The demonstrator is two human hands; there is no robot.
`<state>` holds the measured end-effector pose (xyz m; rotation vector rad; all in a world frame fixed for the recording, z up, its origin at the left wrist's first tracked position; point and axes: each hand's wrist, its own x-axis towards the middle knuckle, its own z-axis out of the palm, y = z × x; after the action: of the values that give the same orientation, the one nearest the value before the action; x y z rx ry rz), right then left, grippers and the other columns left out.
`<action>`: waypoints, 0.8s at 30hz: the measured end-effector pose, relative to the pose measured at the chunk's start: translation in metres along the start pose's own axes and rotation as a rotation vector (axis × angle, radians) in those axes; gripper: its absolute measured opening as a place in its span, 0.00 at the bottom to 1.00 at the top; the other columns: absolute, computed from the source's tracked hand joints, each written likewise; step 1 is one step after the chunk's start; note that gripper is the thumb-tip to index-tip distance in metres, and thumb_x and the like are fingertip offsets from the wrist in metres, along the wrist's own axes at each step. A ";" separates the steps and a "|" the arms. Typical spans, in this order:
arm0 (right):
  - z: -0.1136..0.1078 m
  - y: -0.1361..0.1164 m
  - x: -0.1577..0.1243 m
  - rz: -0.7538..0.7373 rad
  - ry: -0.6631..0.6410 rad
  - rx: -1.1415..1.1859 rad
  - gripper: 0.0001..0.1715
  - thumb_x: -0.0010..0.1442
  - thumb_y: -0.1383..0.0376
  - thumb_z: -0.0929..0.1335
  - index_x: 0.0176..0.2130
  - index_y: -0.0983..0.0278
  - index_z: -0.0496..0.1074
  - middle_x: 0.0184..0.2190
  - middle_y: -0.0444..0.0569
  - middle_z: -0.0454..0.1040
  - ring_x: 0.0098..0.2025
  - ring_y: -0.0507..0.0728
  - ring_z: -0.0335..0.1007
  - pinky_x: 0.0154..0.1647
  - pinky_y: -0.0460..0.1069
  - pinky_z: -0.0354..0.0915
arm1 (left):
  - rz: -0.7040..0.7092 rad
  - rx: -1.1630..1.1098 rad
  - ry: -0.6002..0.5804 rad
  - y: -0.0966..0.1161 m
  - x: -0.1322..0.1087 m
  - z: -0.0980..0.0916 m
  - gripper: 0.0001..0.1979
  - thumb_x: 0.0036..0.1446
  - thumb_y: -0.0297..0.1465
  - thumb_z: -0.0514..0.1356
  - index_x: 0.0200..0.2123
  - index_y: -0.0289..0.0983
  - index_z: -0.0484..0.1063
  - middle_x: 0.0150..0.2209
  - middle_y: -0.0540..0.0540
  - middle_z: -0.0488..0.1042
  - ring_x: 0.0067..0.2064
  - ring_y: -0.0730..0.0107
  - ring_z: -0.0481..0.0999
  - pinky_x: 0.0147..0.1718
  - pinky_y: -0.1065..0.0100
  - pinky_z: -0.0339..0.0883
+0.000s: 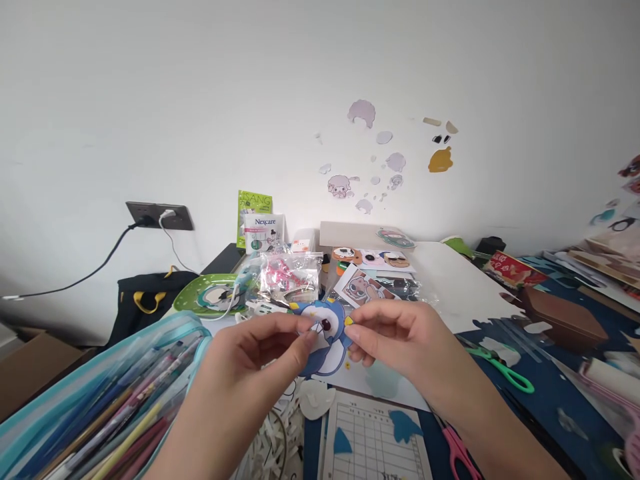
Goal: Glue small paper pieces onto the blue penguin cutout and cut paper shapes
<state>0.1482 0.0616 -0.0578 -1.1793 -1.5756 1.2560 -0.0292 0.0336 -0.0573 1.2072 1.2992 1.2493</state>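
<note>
A blue and white penguin-like paper cutout [327,359] with yellow details is between my hands, above the white sheet; I cannot tell whether it rests there or is held up. My left hand [257,363] pinches a small white paper piece [319,327] in front of the cutout's face, thumb against forefinger. At the cutout's right edge, my right hand [400,333] has thumb and forefinger closed on a small yellow paper piece [349,321]. My fingers hide part of the cutout's left side.
A clear blue-edged pencil case [180,320] full of pens is at left. Paper scraps [270,437] lie below my hands. Green-handled scissors [515,377] and pink-handled scissors [457,453] are on the right. Plastic packets [290,273] stand behind; paper cutouts [363,113] are on the wall.
</note>
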 end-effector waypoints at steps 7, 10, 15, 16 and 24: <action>0.000 0.001 -0.001 0.011 -0.003 0.068 0.03 0.49 0.63 0.72 0.27 0.61 0.75 0.19 0.42 0.74 0.23 0.51 0.71 0.25 0.45 0.69 | -0.025 -0.029 -0.021 0.000 0.002 0.001 0.07 0.38 0.38 0.68 0.22 0.42 0.80 0.24 0.51 0.80 0.26 0.73 0.74 0.24 0.76 0.68; 0.001 0.002 -0.001 0.014 -0.004 0.044 0.04 0.49 0.63 0.72 0.27 0.62 0.75 0.19 0.42 0.74 0.23 0.51 0.71 0.26 0.45 0.69 | -0.029 -0.039 -0.031 -0.002 0.002 0.001 0.07 0.39 0.38 0.69 0.23 0.42 0.80 0.25 0.51 0.80 0.27 0.73 0.74 0.25 0.76 0.68; 0.000 0.001 0.000 0.042 -0.005 -0.001 0.05 0.50 0.62 0.71 0.26 0.61 0.72 0.19 0.41 0.71 0.23 0.51 0.69 0.27 0.46 0.68 | -0.077 -0.092 -0.033 0.000 0.001 0.003 0.06 0.37 0.37 0.70 0.22 0.42 0.80 0.24 0.51 0.80 0.27 0.74 0.74 0.25 0.77 0.68; 0.000 0.001 0.001 0.047 -0.016 -0.007 0.06 0.50 0.62 0.70 0.25 0.61 0.72 0.19 0.41 0.71 0.23 0.51 0.68 0.27 0.46 0.67 | -0.086 -0.101 -0.033 0.001 0.002 0.004 0.06 0.37 0.37 0.70 0.21 0.42 0.80 0.24 0.51 0.80 0.26 0.75 0.74 0.25 0.77 0.68; 0.000 0.001 0.000 0.044 -0.034 -0.050 0.09 0.51 0.60 0.69 0.24 0.61 0.67 0.19 0.40 0.66 0.23 0.50 0.61 0.26 0.47 0.59 | -0.056 -0.145 -0.059 -0.010 0.003 0.001 0.07 0.40 0.36 0.71 0.26 0.42 0.81 0.25 0.51 0.80 0.28 0.74 0.75 0.27 0.76 0.68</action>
<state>0.1486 0.0614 -0.0592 -1.2361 -1.6222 1.2781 -0.0287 0.0369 -0.0671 1.0903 1.1710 1.2363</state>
